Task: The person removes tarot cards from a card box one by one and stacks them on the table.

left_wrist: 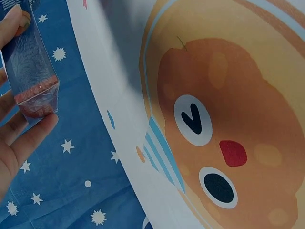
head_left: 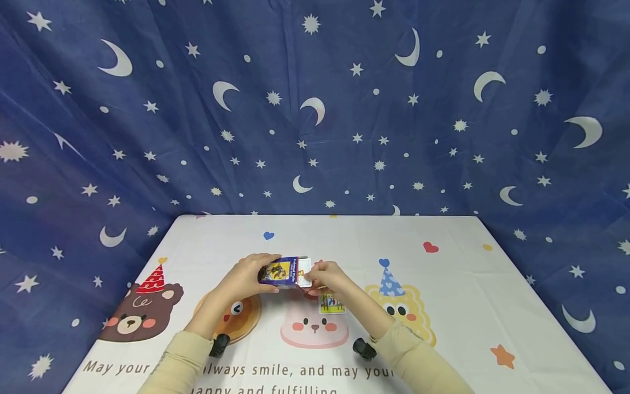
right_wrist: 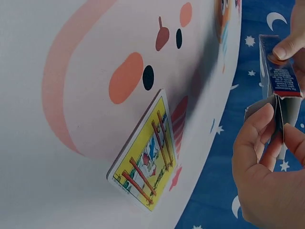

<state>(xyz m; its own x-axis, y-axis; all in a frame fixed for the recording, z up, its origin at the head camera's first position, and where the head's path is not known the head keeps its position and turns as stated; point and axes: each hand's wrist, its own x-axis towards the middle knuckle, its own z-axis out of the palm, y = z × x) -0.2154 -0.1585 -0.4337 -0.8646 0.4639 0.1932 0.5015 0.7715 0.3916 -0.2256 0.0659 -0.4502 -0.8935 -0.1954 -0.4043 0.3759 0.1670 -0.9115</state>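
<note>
your left hand grips the box — lengthwise parallel to the tabletop's far edge. your right hand pinches at its right end.

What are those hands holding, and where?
The left hand grips the blue card box by its sides; the right hand pinches at its open end.

A blue box is bearing a yellow panel, a card is showing white-bordered yellow, white stars and moons are dotting a navy backdrop, and cartoons are patterning a white tablecloth.
</note>
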